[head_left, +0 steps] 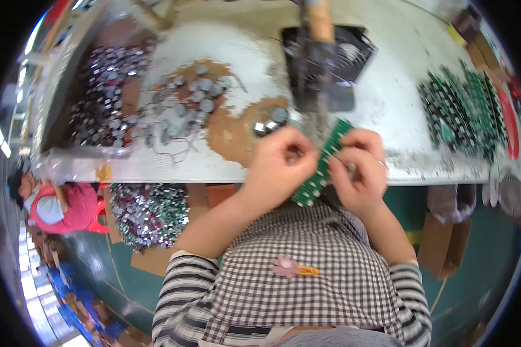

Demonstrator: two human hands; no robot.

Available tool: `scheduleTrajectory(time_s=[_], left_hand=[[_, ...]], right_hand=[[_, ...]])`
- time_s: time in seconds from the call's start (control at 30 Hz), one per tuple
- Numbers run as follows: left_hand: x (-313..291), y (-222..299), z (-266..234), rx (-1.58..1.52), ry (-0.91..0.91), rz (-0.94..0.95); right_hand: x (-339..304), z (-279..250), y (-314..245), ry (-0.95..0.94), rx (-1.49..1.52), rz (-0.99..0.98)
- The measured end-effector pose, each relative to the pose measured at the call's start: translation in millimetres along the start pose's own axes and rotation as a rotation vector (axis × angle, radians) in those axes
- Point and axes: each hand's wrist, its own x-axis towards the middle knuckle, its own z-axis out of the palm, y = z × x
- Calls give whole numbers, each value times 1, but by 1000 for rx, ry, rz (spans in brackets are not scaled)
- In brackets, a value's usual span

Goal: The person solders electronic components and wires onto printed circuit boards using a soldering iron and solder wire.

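A narrow green circuit board strip (311, 191) dotted with pale pads slants between my hands, just past the table's near edge. My left hand (276, 165) is closed, thumb and forefinger pinching at the strip's left edge; the exact grip is partly hidden. From the other side, my right hand (362, 168) pinches the strip, its fingertips lying over the upper part. Thin dark wires (347, 220) hang below my right hand. Several silver round parts (270, 122) lie on the table just beyond my left hand.
A black stand (347, 58) with an upright tool is ahead. More round parts with wires (200, 95) lie left of it, beside a bin of shiny parts (107, 87). Green strips (460, 110) are piled right. Below are a full carton (147, 214) and a seated person (63, 205).
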Motion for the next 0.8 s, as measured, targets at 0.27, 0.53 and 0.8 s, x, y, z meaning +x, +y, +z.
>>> scheduleTrajectory(time_s=[0.27,0.53,0.8], left_hand=[[12,27,-33,179,96,249],[42,13,-197,757,817,386],[64,-6,-180,784,553,89]], right_hand=[[-9,-5,7,105,151,245],[-7,1,10,129,342,372],[-10,2,14,140,341,365]])
